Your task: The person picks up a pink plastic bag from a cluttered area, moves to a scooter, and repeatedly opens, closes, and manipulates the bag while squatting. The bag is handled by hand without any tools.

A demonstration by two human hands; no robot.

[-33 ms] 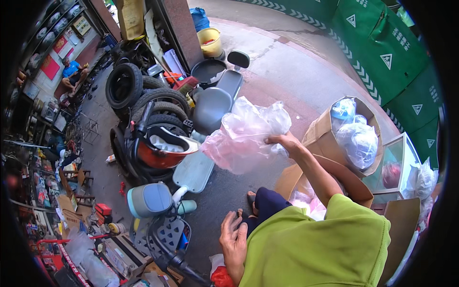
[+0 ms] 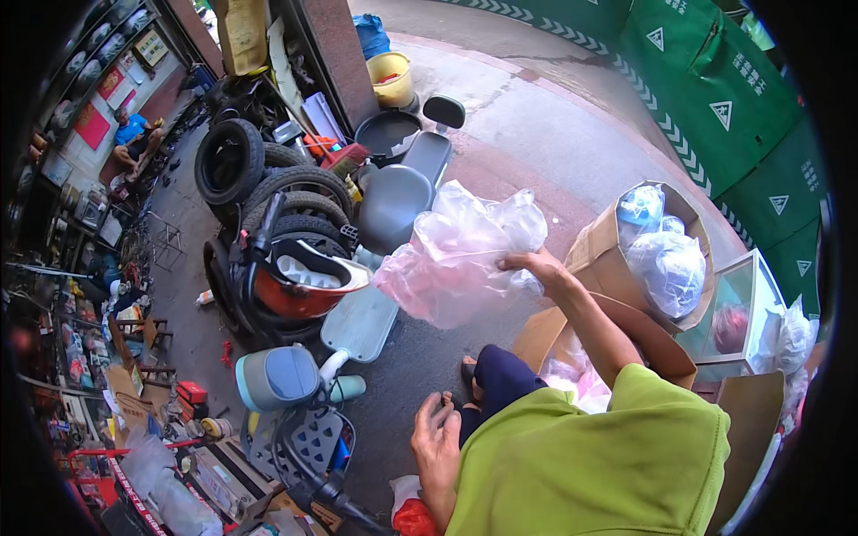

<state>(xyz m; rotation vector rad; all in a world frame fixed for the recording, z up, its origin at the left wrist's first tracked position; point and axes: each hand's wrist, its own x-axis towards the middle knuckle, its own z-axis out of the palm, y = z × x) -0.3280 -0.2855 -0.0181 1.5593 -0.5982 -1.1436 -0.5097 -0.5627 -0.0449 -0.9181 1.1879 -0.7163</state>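
Note:
My right hand (image 2: 534, 266) stretches forward with its fingers closed on the edge of a crumpled, translucent pink-and-white plastic bag (image 2: 460, 255). The bag hangs in the air, puffed out to the left of the hand, in front of a grey scooter seat (image 2: 391, 211). Down at the lower middle, by my dark trousers (image 2: 505, 375), my left hand (image 2: 435, 451) has its fingers loosely spread and nothing in it. Just below that hand lies a red and white plastic bag (image 2: 414, 514). Beside my right forearm, an open cardboard box (image 2: 536, 338) holds more pale pink plastic (image 2: 576, 373).
A tall cardboard carton (image 2: 597, 248) with stuffed bags and a glass-fronted case (image 2: 728, 308) stand at the right. Scooter parts (image 2: 281, 371) and piled tyres (image 2: 231, 161) crowd the left. A person (image 2: 134, 136) sits far left. A green barrier (image 2: 715, 80) runs behind.
The view has shifted very slightly. My right hand keeps its hold on the plastic bag, and my left hand stays where it was.

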